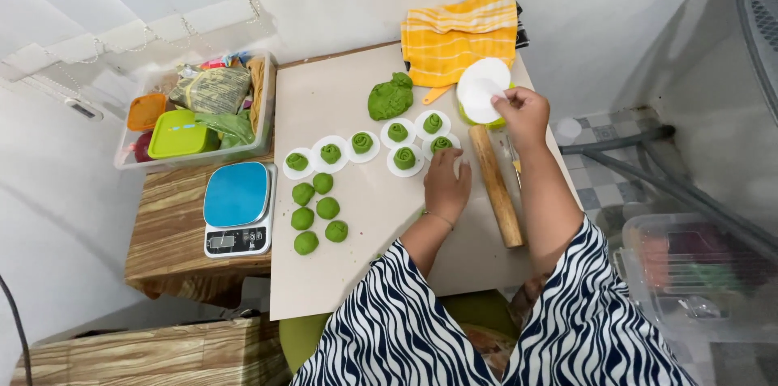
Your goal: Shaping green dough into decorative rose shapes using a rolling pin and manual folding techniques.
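Striped sleeves fill the bottom of the frame, hiding your lap. Your left hand (pixel 446 183) rests flat, grip open, on the surface (pixel 340 272) at centre, fingertips touching a white paper round (pixel 442 145) carrying a green rolled dough piece. Your right hand (pixel 523 115), upper right, pinches one sheet off the stack of white paper rounds (pixel 480 90); whatever is beneath that stack is mostly hidden.

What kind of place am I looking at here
Probably a home kitchen corner set up for making pastries: a pale work board holds green dough balls, a wooden rolling pin lies beside them, and a kitchen scale sits alongside.
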